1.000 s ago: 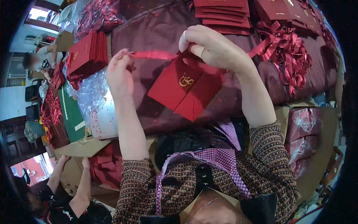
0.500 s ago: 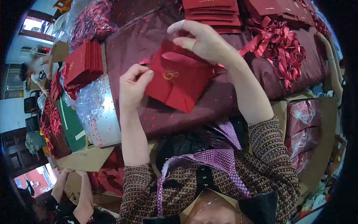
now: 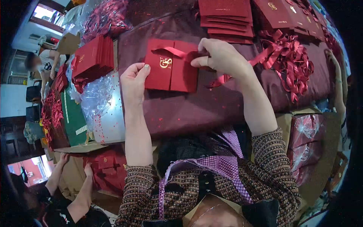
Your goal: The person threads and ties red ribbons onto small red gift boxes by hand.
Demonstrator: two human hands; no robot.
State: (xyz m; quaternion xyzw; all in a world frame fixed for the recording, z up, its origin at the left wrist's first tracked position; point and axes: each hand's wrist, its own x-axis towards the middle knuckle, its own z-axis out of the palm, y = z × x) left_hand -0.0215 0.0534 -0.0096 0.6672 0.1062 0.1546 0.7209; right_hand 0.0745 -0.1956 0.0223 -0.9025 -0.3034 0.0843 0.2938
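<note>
A red gatefold envelope (image 3: 159, 77) with a gold monogram faces up in front of me, its two front flaps meeting near the middle. My left hand (image 3: 133, 81) is closed on its left edge, thumb against finger. A shiny red ribbon (image 3: 172, 51) crosses the upper front of the envelope. At the envelope's right side, my right hand (image 3: 223, 58) has thumb and index finger closing around the ribbon; the exact contact is partly hidden. A loose ribbon tail lies on the cloth below that hand.
Stacked red envelopes (image 3: 227, 20) lie at the back, with a tangle of red ribbons (image 3: 289, 62) on the right. More envelopes (image 3: 94, 56) stand at left beside plastic wrap (image 3: 96, 96). Co-workers' arms (image 3: 79, 196) show at lower left, another arm (image 3: 337, 79) at far right.
The envelope has turned from tilted to nearly square-on, its flaps now lying closed. My right hand has moved down and right from above it to its right side. The ribbon now crosses the front.
</note>
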